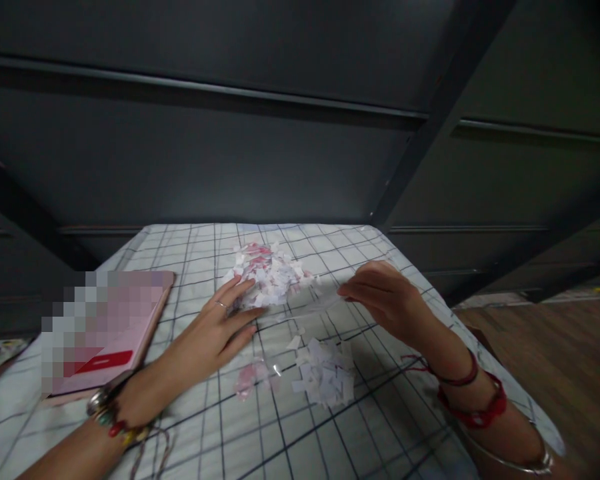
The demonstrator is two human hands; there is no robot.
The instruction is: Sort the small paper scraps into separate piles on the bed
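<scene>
My right hand (385,300), fingertips pinched together, holds one end of a clear plastic film or bag (310,308), stretched low over the table towards the left. Fingers spread, my left hand (227,323) reaches to the near left edge of a heap of white and pink paper scraps (273,277). Its fingertips are by the plastic's left end; whether they touch it is unclear. Closer to me lies a smaller pile of white paper scraps (327,372). Left of that pile is a small clear plastic packet with pink bits (253,377).
A tablet-like device in a pink case (150,327), its screen blurred out, lies at the table's left side. A white checked cloth (195,433) covers the table. Dark panels (230,160) stand right behind the table, and wooden floor (540,353) shows at right.
</scene>
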